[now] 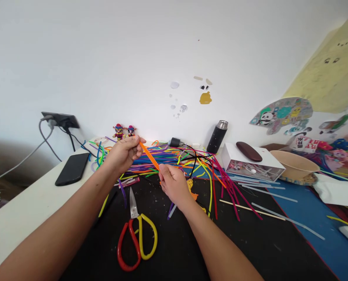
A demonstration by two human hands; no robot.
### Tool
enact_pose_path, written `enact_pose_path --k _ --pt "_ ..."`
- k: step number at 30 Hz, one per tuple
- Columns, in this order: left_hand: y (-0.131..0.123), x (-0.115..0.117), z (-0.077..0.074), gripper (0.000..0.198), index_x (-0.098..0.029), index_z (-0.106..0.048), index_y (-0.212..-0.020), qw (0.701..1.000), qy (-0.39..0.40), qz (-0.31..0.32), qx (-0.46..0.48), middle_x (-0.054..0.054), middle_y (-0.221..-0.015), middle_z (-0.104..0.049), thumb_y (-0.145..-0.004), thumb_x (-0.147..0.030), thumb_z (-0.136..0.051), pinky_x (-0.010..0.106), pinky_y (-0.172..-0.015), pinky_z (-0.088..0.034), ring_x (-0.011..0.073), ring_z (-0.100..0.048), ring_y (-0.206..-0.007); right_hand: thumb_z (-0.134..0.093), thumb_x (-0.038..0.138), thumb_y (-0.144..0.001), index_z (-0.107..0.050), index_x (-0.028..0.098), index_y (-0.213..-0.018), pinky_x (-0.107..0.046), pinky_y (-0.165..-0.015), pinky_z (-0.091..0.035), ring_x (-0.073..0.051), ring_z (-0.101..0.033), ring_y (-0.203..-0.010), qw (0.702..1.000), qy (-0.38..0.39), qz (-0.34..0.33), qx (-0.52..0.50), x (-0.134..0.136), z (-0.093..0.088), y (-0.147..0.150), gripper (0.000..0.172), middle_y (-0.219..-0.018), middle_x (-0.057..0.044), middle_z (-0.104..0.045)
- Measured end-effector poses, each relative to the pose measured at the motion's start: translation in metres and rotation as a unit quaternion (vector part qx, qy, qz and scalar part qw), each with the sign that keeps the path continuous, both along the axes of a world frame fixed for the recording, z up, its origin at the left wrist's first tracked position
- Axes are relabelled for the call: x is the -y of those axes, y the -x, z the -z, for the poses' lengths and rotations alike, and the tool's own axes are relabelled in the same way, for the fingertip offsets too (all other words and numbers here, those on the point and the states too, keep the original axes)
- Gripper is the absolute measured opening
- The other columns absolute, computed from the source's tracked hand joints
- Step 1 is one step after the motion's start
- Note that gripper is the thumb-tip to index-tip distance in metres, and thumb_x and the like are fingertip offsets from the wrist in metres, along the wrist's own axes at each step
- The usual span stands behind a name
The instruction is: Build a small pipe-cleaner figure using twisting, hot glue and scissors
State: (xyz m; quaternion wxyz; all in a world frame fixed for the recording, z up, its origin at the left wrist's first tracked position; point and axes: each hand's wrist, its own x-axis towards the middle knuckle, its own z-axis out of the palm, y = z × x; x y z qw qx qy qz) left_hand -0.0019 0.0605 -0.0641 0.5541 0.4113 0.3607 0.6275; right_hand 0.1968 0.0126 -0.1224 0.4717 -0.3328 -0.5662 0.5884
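Note:
Both my hands hold one orange pipe cleaner [149, 156] stretched between them above the desk. My left hand [124, 153] pinches its upper end with closed fingers. My right hand [174, 183] grips its lower end, fingers curled. Behind and to the right of the hands lies a spread pile of coloured pipe cleaners [191, 164]. Scissors [135, 234] with a red and a yellow handle lie on the black mat [250, 242] just below my hands. A small yellow-orange piece [193, 191] lies beside my right hand.
A black phone [72, 168] lies at the left on the white desk, below a wall socket with cables [59, 120]. Two small figurines [124, 132], a black flask [217, 136], a white box [253, 164] and a tan bowl [293, 166] stand along the back. A thin wooden stick [251, 210] lies on the mat.

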Motion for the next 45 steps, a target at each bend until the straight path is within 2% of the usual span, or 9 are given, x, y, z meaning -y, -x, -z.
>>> enact_pose_path --k 7,13,20,24,27,30,34,40,45 --pt "0.001 0.003 -0.006 0.022 -0.01 -0.075 -0.076 1.0 0.004 -0.01 0.002 0.001 -0.055 -0.056 -0.078 -0.03 -0.084 0.015 -0.037 -0.036 0.008 -0.051 -0.044 -0.056 0.076 -0.094 -0.046 0.024 -0.069 -0.022 -0.038 -0.022 -0.008 -0.026 -0.036 1.0 -0.014 0.018 0.013 -0.001 -0.003 -0.003 0.059 -0.044 0.011 -0.03" --pt "0.01 0.001 -0.001 0.041 -0.008 -0.079 -0.084 0.995 0.007 0.085 0.059 0.001 -0.06 -0.061 -0.061 -0.034 -0.101 0.013 -0.04 -0.04 0.0066 -0.054 -0.048 -0.059 0.08 -0.089 -0.045 0.024 -0.067 -0.022 -0.036 -0.022 -0.007 -0.028 -0.034 1.0 -0.007 0.028 -0.003 -0.003 -0.001 -0.003 0.062 -0.043 0.011 -0.033" --pt "0.016 0.006 0.002 0.039 -0.008 -0.082 -0.083 0.986 0.017 0.168 0.0 0.006 -0.063 -0.07 -0.06 -0.03 -0.103 0.015 -0.046 -0.049 0.0105 -0.063 -0.052 -0.065 0.08 -0.085 -0.046 0.024 -0.063 -0.021 -0.034 -0.021 -0.006 -0.027 -0.032 1.0 0.001 0.018 -0.019 0.002 -0.011 -0.002 0.063 -0.041 0.011 -0.031" --pt "0.005 0.006 0.003 0.04 -0.006 -0.081 -0.081 0.988 0.025 0.152 -0.009 0.008 -0.063 -0.072 -0.058 -0.03 -0.103 0.016 -0.045 -0.049 0.0118 -0.065 -0.052 -0.069 0.076 -0.085 -0.047 0.023 -0.063 -0.019 -0.032 -0.021 -0.006 -0.028 -0.03 0.996 0.008 0.066 -0.067 0.001 -0.016 -0.005 0.062 -0.04 0.011 -0.031" --pt "-0.008 0.007 0.004 0.034 -0.006 -0.08 -0.082 0.991 0.021 0.127 0.038 0.007 -0.065 -0.073 -0.063 -0.025 -0.101 0.015 -0.046 -0.05 0.0114 -0.066 -0.053 -0.066 0.076 -0.088 -0.055 0.021 -0.069 -0.018 -0.031 -0.023 -0.005 -0.031 -0.03 0.988 0.01 0.094 -0.118 0.001 -0.017 -0.007 0.06 -0.042 0.01 -0.038" --pt "-0.022 0.011 0.003 0.028 -0.009 -0.08 -0.086 0.989 0.024 0.088 0.121 0.004 -0.067 -0.072 -0.067 -0.021 -0.098 0.012 -0.046 -0.049 0.0087 -0.066 -0.056 -0.064 0.073 -0.092 -0.062 0.019 -0.081 -0.018 -0.032 -0.026 -0.005 -0.037 -0.03 0.987 0.0 0.082 -0.135 0.003 -0.018 -0.007 0.055 -0.047 0.007 -0.05" --pt "-0.041 0.021 0.002 0.034 -0.01 -0.081 -0.088 0.982 0.036 0.103 0.151 0.004 -0.068 -0.073 -0.064 -0.024 -0.101 0.012 -0.048 -0.049 0.0082 -0.066 -0.057 -0.071 0.069 -0.088 -0.065 0.019 -0.096 -0.017 -0.032 -0.029 -0.007 -0.044 -0.032 0.99 0.004 0.07 -0.122 0.004 -0.02 -0.006 0.051 -0.054 0.007 -0.057" --pt "-0.06 0.031 0.014 0.039 -0.009 -0.081 -0.081 0.987 0.051 0.128 0.079 0.006 -0.069 -0.074 -0.06 -0.034 -0.103 0.014 -0.05 -0.051 0.0092 -0.066 -0.058 -0.073 0.07 -0.086 -0.051 0.021 -0.073 -0.018 -0.033 -0.03 -0.006 -0.043 -0.032 0.985 -0.015 0.12 -0.122 0.001 -0.023 -0.007 0.055 -0.053 0.007 -0.056" --pt "-0.065 0.034 0.018 0.04 -0.011 -0.082 -0.083 0.988 0.05 0.135 0.057 0.005 -0.071 -0.075 -0.06 -0.035 -0.103 0.017 -0.052 -0.051 0.0101 -0.066 -0.058 -0.071 0.068 -0.089 -0.052 0.021 -0.073 -0.018 -0.034 -0.031 -0.006 -0.043 -0.034 0.981 -0.031 0.154 -0.113 0.002 -0.025 -0.011 0.052 -0.051 0.008 -0.054"
